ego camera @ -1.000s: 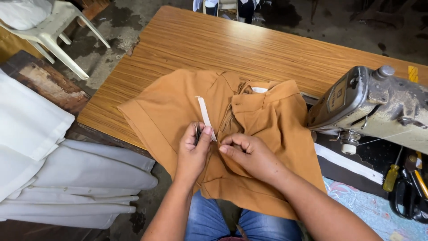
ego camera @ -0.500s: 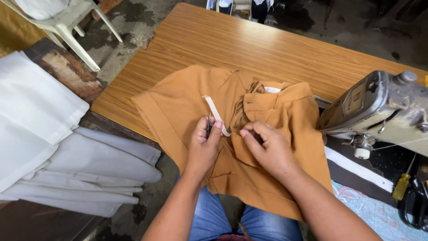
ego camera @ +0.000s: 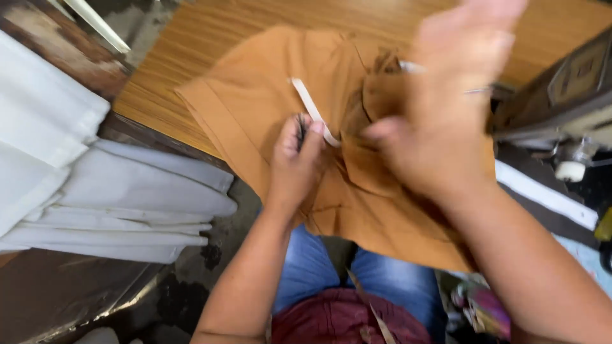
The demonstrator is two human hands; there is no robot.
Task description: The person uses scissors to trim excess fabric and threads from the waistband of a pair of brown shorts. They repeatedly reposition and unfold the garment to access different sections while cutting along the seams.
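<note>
We see one tan garment point(ego camera: 255, 108) spread on the wooden table point(ego camera: 210, 32), with its near edge hanging off the table toward the lap. It lies flat at the left, so that the seam area sits open to both hands.

The left hand point(ego camera: 294, 167) rests on the garment near its middle. Thumb and fingers are pinched together on a small dark tool point(ego camera: 301, 125), probably a thread snip; its exact kind is too small to tell. The pinch also presses the cloth down, which keeps the work area steady. One white strip point(ego camera: 312, 111) lies on the garment, running from the far left toward this hand, and its near end touches or passes just beside the fingertips.

The right hand point(ego camera: 440, 114) is raised above the right part of the garment and is blurred. Its fingers appear spread, with one fingertip pointing left toward the fold; we cannot tell whether it grips anything.

A sewing machine point(ego camera: 561, 95) stands at the right, just beside the garment. One machine is in view, partly cut off by the frame.

At the left, off the table, a stack of folded white cloth point(ego camera: 115, 197) lies in several layers; the count of pieces cannot be read with certainty. We also see blue jeans point(ego camera: 312, 267) and a maroon shirt point(ego camera: 331, 318) at the near edge.
</note>
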